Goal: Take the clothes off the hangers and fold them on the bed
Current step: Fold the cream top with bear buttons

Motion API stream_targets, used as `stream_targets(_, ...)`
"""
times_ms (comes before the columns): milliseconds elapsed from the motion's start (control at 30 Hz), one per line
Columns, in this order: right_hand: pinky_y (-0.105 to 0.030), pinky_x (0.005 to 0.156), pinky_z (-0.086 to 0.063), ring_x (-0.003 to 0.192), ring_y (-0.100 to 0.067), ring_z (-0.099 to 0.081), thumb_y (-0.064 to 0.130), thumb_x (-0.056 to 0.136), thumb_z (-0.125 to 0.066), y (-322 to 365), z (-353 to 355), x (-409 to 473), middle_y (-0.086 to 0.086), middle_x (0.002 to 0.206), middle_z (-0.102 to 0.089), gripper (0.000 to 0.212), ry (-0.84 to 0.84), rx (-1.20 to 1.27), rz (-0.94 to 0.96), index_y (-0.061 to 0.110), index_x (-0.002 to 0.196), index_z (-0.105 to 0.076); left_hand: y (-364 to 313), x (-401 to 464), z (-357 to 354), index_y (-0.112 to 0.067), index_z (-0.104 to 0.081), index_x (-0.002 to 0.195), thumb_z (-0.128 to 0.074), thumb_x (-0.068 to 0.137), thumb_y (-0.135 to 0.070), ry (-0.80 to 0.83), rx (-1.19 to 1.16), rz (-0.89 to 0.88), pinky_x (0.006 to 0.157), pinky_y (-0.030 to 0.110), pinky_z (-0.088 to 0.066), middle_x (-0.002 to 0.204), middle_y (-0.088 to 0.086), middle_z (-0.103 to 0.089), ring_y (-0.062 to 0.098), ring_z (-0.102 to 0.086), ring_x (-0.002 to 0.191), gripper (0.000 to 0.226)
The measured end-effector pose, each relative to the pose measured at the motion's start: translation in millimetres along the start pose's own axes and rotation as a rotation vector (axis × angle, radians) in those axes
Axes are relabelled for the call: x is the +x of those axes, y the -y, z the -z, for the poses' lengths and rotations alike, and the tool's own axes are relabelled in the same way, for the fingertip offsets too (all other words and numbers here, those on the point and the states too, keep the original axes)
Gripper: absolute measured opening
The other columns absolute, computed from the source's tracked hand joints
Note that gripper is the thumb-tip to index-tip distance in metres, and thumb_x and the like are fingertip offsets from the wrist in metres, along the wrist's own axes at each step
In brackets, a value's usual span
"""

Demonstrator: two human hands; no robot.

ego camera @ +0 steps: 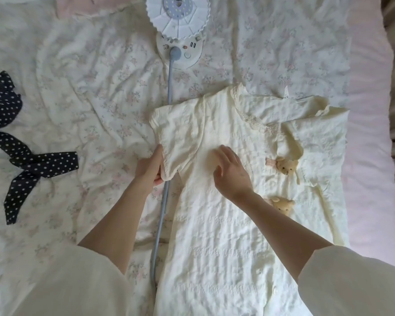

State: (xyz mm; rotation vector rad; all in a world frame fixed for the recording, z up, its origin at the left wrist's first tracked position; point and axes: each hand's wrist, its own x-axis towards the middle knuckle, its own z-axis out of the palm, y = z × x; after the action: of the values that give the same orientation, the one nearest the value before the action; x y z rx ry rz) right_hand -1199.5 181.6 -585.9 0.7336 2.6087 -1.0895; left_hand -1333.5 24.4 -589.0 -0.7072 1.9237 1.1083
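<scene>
Left hand (151,168) grips the sleeve (169,142) at the dress's (214,224) left edge on the bed (89,99), right hand (232,172) flat mid-chest, the fold heading rightward across the dress's long axis.

The cream cotton garment (226,201) is pale yellow-white with tone-on-tone embroidered bands and two tan teddy-bear trims (285,166). Under it, the rumpled white bedspread (96,92) carries a faint pink and grey-green floral print. Left of the garment lies a navy fabric piece (21,156) with white polka dots. Beyond the garment stands a white round lamp (178,28) with a grey-blue neck.
</scene>
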Motion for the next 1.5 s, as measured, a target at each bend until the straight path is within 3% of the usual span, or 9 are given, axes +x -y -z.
stream_targets(100, -0.027, 0.116, -0.019, 0.144, -0.015, -0.018, 0.004, 0.094, -0.038, 2.1, -4.2, 1.2, -0.004, 0.153, -0.028, 0.049, 0.021, 0.109, -0.026, 0.012, 0.142, -0.039, -9.7, -3.0, -2.7, -0.019, -0.056, 0.094, -0.065, 0.082, -0.052, 0.075, 0.018, -0.106, 0.089, 0.033, -0.047, 0.095, -0.006, -0.059, 0.017, -0.056, 0.096, 0.036)
stream_targets(233, -0.02, 0.094, -0.044, 0.112, -0.017, -0.058, 0.0, 0.094, -0.038, 6.4, 9.9, 8.1, -0.008, 0.12, -0.062, 0.037, -0.207, 0.741, -0.382, 0.007, 0.126, -0.055, -28.7, -20.6, -9.8, -0.017, -0.065, 0.092, -0.062, 0.088, -0.012, 0.132, -0.214, -0.348, 0.075, 0.026, -0.049, 0.092, -0.003, -0.067, 0.02, -0.063, 0.095, 0.007)
stream_targets(367, -0.036, 0.088, -0.051, 0.093, -0.026, -0.064, 0.013, 0.1, -0.034, -0.5, 27.4, 14.3, -0.012, 0.099, -0.066, 0.032, -0.281, 1.378, -0.665, 0.004, 0.125, -0.051, -47.8, -45.0, -29.3, -0.019, -0.066, 0.111, -0.059, 0.088, -0.035, 0.678, -0.085, -0.474, 0.093, 0.034, -0.046, 0.113, 0.0, -0.066, 0.019, -0.058, 0.109, 0.029)
stream_targets(467, -0.04, 0.089, -0.05, 0.095, -0.027, -0.062, 0.039, 0.102, -0.029, -7.9, 33.2, 10.6, -0.013, 0.103, -0.064, 0.044, -0.152, 1.581, -0.725, 0.008, 0.127, -0.049, -58.0, -57.2, -39.7, -0.026, -0.07, 0.098, -0.046, 0.097, -0.034, 0.665, 0.082, -0.572, 0.096, 0.032, -0.047, 0.115, -0.007, -0.065, 0.012, -0.058, 0.111, 0.026)
stream_targets(633, -0.044, 0.095, -0.049, 0.104, -0.029, -0.061, 0.049, 0.094, -0.045, -12.5, 32.5, 9.9, -0.012, 0.111, -0.062, 0.044, 0.041, 1.414, -0.629, 0.014, 0.121, -0.05, -67.0, -38.4, -50.7, -0.024, -0.066, 0.098, -0.05, 0.095, -0.015, 0.361, 0.133, -0.675, 0.094, 0.032, -0.045, 0.103, -0.007, -0.064, 0.014, -0.058, 0.106, 0.019)
stream_targets(900, -0.019, 0.046, -0.032, 0.045, -0.009, -0.036, 0.008, 0.084, -0.065, 4.7, 17.9, 15.9, 0.007, 0.043, -0.041, 0.026, 0.277, 0.937, -0.556, 0.01, 0.064, -0.049, -92.0, 0.3, -91.1, -0.018, -0.037, 0.143, -0.052, 0.094, -0.021, 0.146, 0.76, -1.017, 0.114, 0.032, -0.016, 0.15, 0.002, -0.03, 0.023, -0.019, 0.139, 0.051)
stream_targets(1033, -0.042, 0.076, -0.054, 0.073, -0.017, -0.05, 0.006, 0.084, -0.05, -4.8, 25.0, 8.7, -0.004, 0.076, -0.051, 0.012, 0.048, 0.866, -0.531, -0.004, 0.091, -0.054, -115.7, 7.3, -107.1, -0.026, -0.051, 0.133, -0.056, 0.09, -0.037, 0.107, 1.185, -1.042, 0.102, 0.038, -0.027, 0.135, 0.001, -0.049, 0.026, -0.028, 0.131, 0.044)
stream_targets(1233, -0.023, 0.048, -0.032, 0.054, -0.01, -0.038, 0.0, 0.093, -0.031, -34.4, 44.4, -14.6, 0.003, 0.065, -0.04, 0.013, -0.36, 0.728, -0.457, 0.007, 0.099, -0.04, -125.9, -7.5, -139.7, -0.012, -0.062, 0.107, -0.055, 0.092, -0.031, 0.085, 1.069, -1.343, 0.096, 0.034, -0.027, 0.113, 0.003, -0.063, 0.025, -0.048, 0.114, 0.025)
stream_targets(1500, -0.027, 0.051, -0.051, 0.05, -0.015, -0.057, 0.017, 0.097, -0.047, -59.5, 29.1, -5.8, -0.009, 0.097, -0.062, 0.02, -0.029, 0.633, -0.734, 0.004, 0.111, -0.049, -122.1, -4.6, -174.9, -0.015, -0.054, 0.104, -0.052, 0.095, -0.038, 0.105, 1.182, -1.365, 0.065, 0.029, -0.034, 0.105, -0.001, -0.066, 0.027, -0.06, 0.085, 0.024)
